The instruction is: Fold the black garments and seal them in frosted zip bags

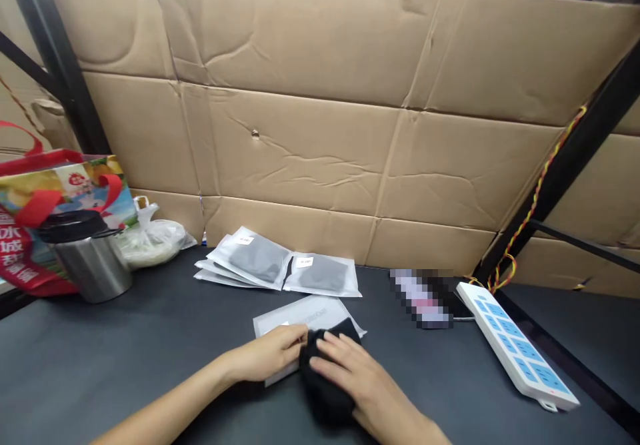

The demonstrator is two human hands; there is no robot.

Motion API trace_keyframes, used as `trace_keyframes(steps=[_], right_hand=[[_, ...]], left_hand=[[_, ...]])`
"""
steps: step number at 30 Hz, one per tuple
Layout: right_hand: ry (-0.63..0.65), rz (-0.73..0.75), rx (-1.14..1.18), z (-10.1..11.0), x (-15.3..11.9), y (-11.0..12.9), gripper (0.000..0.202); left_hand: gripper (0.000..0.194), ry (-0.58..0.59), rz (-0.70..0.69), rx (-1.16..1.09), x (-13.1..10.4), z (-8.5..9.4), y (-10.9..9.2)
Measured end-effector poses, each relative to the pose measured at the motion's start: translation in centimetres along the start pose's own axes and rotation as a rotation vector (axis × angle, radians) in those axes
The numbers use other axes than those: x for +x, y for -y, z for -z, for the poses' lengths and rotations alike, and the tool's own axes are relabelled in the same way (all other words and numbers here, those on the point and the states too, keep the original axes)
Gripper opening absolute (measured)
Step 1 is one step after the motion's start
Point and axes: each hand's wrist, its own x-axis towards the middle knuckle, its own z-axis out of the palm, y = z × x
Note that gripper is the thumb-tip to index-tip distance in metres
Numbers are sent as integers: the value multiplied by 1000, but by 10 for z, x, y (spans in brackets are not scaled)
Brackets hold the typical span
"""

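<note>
A folded piece of black fabric (323, 395), its exact kind unclear, lies bunched at the front of the dark table. My left hand (273, 353) is closed at its left edge, fingertips pinching the cloth. Over its upper right side my right hand (360, 378) is wrapped, fingers slightly apart and pressed on the fabric. Beneath and behind both hands lies a frosted plastic bag (300, 312) with faint print, partly covered by the cloth and my left hand.
Several frosted packets (250, 256) with dark contents lie behind, one packet (324, 275) on their right. A blurred-out phone-like object (423, 298) and a white power strip (517, 345) are at right. A steel mug (93, 262), plastic bag (153, 238) and printed tote (25, 188) stand left. Cardboard (300, 132) walls the back.
</note>
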Motion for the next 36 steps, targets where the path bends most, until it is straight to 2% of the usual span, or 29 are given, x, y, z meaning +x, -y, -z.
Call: trace_keyframes(steps=[2,4,9,11,16,18,21,25,27,30,32,34,36], right_hand=[[161,-15,-36,-2,-1,4,92],[221,-50,-35,-1,-3,5,97],[243,-100,11,3,-3,5,99],[203,-137,17,-2,-1,7,98],[-56,-343,-43,-36,11,13,82],[-101,-276,-104,-45,15,12,84],[-151,-153,-125,-40,18,8,85],[-274,-291,21,-22,20,5,68],[-255,-290,-9,-26,22,5,68],[-200,-246,-216,-50,29,5,74],[-208,-207,-338,-62,36,6,68],[-215,-145,-378,-65,43,7,63],[-189,-110,-355,-59,49,8,65]], left_hand=[[26,-47,13,12,-3,-6,2],[26,-109,-9,35,-6,-12,0],[21,-318,-100,88,-14,-22,-14],[19,-346,-133,117,-17,-23,-19],[23,-323,-250,110,-16,-25,-20],[27,-308,-236,84,-14,-23,-17],[29,-290,-177,33,-13,-16,-17],[27,-252,-133,-63,-12,-8,-22],[26,-264,-134,-81,-11,-8,-23],[25,-272,-162,-75,-10,-13,-21],[26,-264,-181,-57,-9,-15,-20],[28,-260,-183,-42,-9,-15,-20],[29,-253,-182,-21,-9,-13,-22]])
